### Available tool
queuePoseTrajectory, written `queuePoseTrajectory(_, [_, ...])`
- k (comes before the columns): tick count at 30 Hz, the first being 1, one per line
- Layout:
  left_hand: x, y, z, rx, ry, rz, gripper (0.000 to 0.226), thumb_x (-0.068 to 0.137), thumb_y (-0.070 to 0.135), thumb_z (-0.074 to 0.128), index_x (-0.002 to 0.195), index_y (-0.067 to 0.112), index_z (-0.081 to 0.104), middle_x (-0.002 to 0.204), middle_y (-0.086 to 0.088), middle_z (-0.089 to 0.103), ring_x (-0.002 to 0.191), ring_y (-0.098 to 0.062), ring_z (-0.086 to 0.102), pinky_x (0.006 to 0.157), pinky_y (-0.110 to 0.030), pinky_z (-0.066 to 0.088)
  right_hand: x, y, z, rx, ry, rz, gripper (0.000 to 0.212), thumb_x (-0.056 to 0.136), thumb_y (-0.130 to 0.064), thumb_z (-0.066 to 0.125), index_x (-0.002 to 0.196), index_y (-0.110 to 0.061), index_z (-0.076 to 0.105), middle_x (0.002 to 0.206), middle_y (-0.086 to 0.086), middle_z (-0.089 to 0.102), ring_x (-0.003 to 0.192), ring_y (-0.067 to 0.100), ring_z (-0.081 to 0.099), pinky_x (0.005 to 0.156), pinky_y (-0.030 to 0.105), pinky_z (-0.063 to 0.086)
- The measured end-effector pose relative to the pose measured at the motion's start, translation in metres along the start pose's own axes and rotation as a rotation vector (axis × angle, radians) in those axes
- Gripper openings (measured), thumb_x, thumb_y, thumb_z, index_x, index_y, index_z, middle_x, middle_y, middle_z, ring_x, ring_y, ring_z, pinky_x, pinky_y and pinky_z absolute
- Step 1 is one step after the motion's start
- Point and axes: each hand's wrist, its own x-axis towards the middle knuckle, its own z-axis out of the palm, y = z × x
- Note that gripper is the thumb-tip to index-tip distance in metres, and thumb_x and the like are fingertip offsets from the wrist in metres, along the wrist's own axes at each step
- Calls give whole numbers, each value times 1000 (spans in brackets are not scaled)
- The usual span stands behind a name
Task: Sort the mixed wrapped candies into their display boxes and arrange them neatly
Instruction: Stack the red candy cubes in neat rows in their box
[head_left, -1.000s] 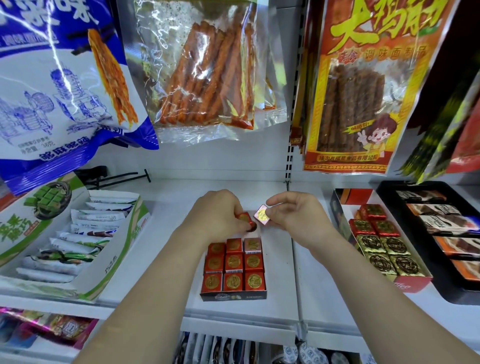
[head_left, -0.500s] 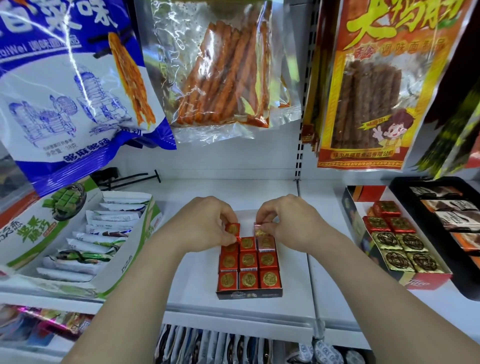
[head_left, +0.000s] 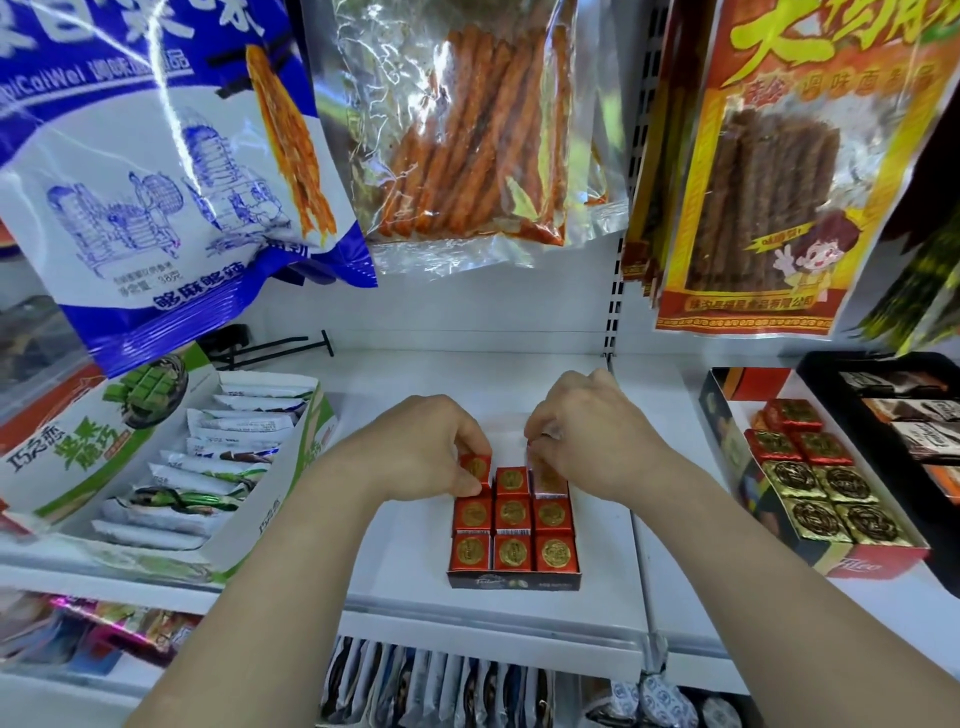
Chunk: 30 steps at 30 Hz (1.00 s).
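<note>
At box's (head_left: 514, 581) back row, left hand's (head_left: 431, 447) candy (head_left: 475, 467) face-up, tilted

Since one second ago, both hands have descended from above the small box (head_left: 514, 580) to its rear row. The left hand (head_left: 426, 447), formerly holding a red candy (head_left: 475, 467) clear of the box, now presses that candy into the rear-left position, thumb and forefinger pinching it. The right hand (head_left: 587, 436), formerly holding a pink-faced candy (head_left: 548, 480) in the air, now has it seated at the rear-right position, fingers over its top. The rear row has gone from partly unfilled to three across. The camera has moved closer
</note>
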Motion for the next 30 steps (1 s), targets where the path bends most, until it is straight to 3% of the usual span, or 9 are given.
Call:
queuePoseTrajectory(4, [0, 1, -1, 0, -25, 0, 31, 83, 26, 74, 114, 27, 69, 73, 23, 49, 65, 5, 48, 52, -8, 31, -6, -9, -8, 223, -93, -49, 17, 92, -31, 58, 95, -31, 74, 95, -14, 63, 103, 14, 45, 87, 32, 46])
queuePoseTrajectory(8, [-1, 2, -1, -19, -66, 17, 30, 86, 27, 71, 116, 26, 68, 75, 24, 51, 65, 8, 49, 52, -4, 33, -12, -13, -8, 165, -217, -81, 20, 92, -36, 57, 105, -32, 72, 89, -16, 59, 103, 12, 40, 87, 30, 44])
queuePoseTrajectory(12, [-1, -1, 1, -2, -65, 39, 28, 89, 27, 66, 117, 28, 68, 93, 20, 59, 71, 8, 50, 59, -5, 33, -13, -13, -3, 153, -217, -67, 23, 91, -37, 59, 110, -30, 70, 99, -11, 66, 103, 13, 47, 85, 29, 44])
queuePoseTrajectory(17, [-2, -2, 3, -30, -70, 48, 27, 91, 27, 64, 118, 29, 67, 79, 26, 52, 72, 6, 51, 62, -8, 35, -13, -12, -1, 244, -202, -37, 19, 89, -29, 64, 105, -26, 72, 100, -10, 68, 95, 8, 58, 83, 26, 50])
queuePoseTrajectory(20, [-4, -3, 3, -65, -97, 43, 30, 91, 29, 64, 122, 31, 64, 84, 26, 56, 76, 4, 54, 68, -12, 38, -15, -10, -2, 361, -187, 2, 18, 88, -24, 66, 105, -24, 72, 96, -10, 67, 86, 5, 60, 79, 20, 50])
queuePoseTrajectory(22, [-7, -3, 3, -106, -113, 40, 38, 89, 34, 66, 127, 34, 59, 104, 21, 61, 84, 3, 56, 72, -13, 40, -14, -7, -2, 405, -112, 29, 18, 89, -23, 64, 105, -24, 72, 97, -9, 68, 83, 4, 59, 74, 14, 47])
queuePoseTrajectory(26, [-21, -1, -3, -147, -73, 21, 70, 77, 44, 75, 138, 43, 40, 124, 13, 46, 102, -4, 52, 76, -13, 40, -14, 13, -13, 402, 14, 146, 15, 90, -21, 60, 99, -28, 70, 81, -13, 59, 69, 1, 51, 60, 10, 34])
queuePoseTrajectory(30, [-38, -1, 0, 73, -217, -62, 110, 66, 59, 77, 151, 41, 9, 145, 5, 32, 125, -15, 43, 98, -24, 38, -28, 22, -18, 407, -217, 179, 20, 89, -38, 62, 109, -37, 63, 85, -10, 59, 71, 3, 56, 60, 17, 45])
